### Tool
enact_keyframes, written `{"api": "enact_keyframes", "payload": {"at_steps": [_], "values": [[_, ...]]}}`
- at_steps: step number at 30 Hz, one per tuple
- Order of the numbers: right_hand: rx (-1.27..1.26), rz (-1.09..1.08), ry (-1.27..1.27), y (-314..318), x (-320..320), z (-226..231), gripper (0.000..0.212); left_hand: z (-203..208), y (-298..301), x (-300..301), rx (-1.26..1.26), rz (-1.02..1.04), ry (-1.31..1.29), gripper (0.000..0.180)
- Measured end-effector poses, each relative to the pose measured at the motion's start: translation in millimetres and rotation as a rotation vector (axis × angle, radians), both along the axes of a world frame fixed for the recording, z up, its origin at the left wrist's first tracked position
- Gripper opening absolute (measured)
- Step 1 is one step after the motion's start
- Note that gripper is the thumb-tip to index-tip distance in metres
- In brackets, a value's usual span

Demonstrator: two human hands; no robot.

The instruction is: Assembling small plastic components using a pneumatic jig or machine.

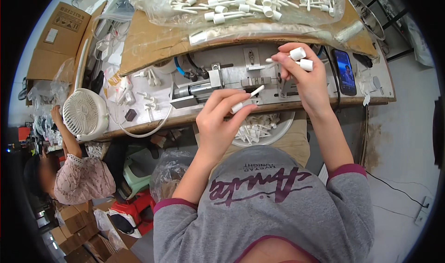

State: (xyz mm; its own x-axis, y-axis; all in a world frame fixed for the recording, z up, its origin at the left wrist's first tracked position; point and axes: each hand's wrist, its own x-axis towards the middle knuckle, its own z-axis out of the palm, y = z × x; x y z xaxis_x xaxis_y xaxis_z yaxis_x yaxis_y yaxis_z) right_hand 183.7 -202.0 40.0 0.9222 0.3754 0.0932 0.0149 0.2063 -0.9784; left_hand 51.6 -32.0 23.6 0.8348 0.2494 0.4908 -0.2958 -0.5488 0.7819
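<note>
My left hand (218, 124) pinches a white applicator with a screw cap; its ribbed cap (237, 108) shows between the fingers and its pale stem (257, 91) points up and right. Farther right and higher, my right hand (303, 80) holds two more white capped applicators, whose caps (297, 54) stick out past the fingers. One stem tip (269, 60) shows left of the fingertips. Between and behind the hands lies a metal bench fixture (199, 90) with a cylinder and a small clamp block (256, 81). Below the hands, a round bowl (288, 129) holds several white applicators.
A cardboard shelf (153, 45) above the bench bears a clear bag with a heap of applicators (245, 3). A phone (345, 73) stands at right. At left are a white fan (84, 114), loose applicators (147, 101) and a seated co-worker (83, 179).
</note>
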Motion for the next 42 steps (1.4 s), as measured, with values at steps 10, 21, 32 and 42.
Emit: {"api": "enact_keyframes", "payload": {"at_steps": [10,21,32,42], "values": [[-0.008,-0.106,-0.207,-10,-26,-16,0.02,-30,4,-14,-0.308,-0.161,0.252,0.042],[-0.156,-0.207,-0.383,-13,-43,-27,0.023,-55,-4,18,0.679,-0.02,0.082,0.029],[-0.455,-0.205,-0.889,-14,-46,-35,0.038,-31,-9,22,0.351,-0.031,0.039,0.052],[-0.496,-0.149,-0.891,-7,-54,-43,0.044,-10,-19,7,-0.291,-0.201,0.103,0.037]]}}
